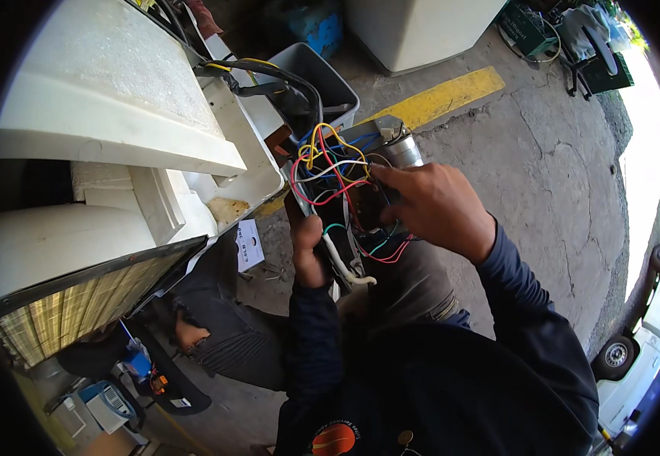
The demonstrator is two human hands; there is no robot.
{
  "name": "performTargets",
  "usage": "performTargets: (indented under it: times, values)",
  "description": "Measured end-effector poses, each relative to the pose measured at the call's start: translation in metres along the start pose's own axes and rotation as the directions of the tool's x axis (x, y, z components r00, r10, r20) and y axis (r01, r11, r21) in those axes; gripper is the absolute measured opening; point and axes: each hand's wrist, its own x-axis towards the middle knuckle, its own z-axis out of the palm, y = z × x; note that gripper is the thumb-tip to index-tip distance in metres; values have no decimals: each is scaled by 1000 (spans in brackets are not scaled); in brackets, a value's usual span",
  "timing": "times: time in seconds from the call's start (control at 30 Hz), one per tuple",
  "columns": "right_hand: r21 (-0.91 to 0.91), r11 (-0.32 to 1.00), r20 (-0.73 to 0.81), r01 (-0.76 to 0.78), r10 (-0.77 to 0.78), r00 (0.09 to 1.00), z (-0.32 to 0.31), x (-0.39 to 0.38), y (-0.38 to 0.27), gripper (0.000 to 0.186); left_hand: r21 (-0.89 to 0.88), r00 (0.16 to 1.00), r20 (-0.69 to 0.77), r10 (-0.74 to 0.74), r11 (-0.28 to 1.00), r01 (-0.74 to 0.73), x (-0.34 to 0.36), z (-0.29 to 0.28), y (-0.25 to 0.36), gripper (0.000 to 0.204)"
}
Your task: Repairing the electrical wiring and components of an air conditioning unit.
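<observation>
Work appears midway, with wires [331, 163] left of the capacitor [404, 150] sprawling untucked (finished joints indiscernible), left hand [309, 254] closed on the box [294, 209] below-left of it, right hand [440, 209] half-curled just below it, hold indeterminable.

An open, dark electrical box [372, 213] lies in the middle of the view, a little tilted. Many thin wires [335, 171] in red, yellow, blue, white and green come out of it in loose, tangled loops. At its upper right corner sits a silver metal cylinder [404, 153]. A thicker white cable [339, 262] hangs from the lower side, its end bent to the right.
</observation>
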Motion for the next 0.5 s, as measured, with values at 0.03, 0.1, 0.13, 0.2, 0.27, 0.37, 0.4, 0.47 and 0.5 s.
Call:
performTargets:
  times: [0.03,0.1,0.13,0.2,0.27,0.37,0.4,0.47,0.5]
  values:
    - [-3,1000,1,-13,13,1000,-4,0,6,48,69,999,-52,8,998,-4,0,30,14,30]
    - [176,982,-262,63,-14,965,-8,0,15,35,217,986,-159,50,976,-14,-4,65,32,19]
    - [212,977,-289,-7,70,955,-12,0,18,29,217,985,-163,49,976,-13,-16,21,10,19]
    - [254,965,-312,-60,140,940,-14,0,24,23,231,980,-157,121,969,-82,2,-81,-1,16]
    - [311,947,-396,-84,210,894,-5,2,31,34,252,967,-154,204,954,-161,4,-182,-8,14]
    - [531,840,-322,-113,323,890,15,-8,68,45,274,976,-169,141,958,-91,6,-55,-2,15]
    - [635,765,-275,-104,350,896,24,-10,78,50,293,973,-189,133,953,-73,-1,-11,5,16]
    - [733,676,-228,-78,352,908,42,-13,86,56,321,966,-215,146,945,-71,1,24,24,18]
    - [821,567,-158,-70,343,926,52,-16,91,60,233,983,-136,126,968,-92,1,13,21,15]
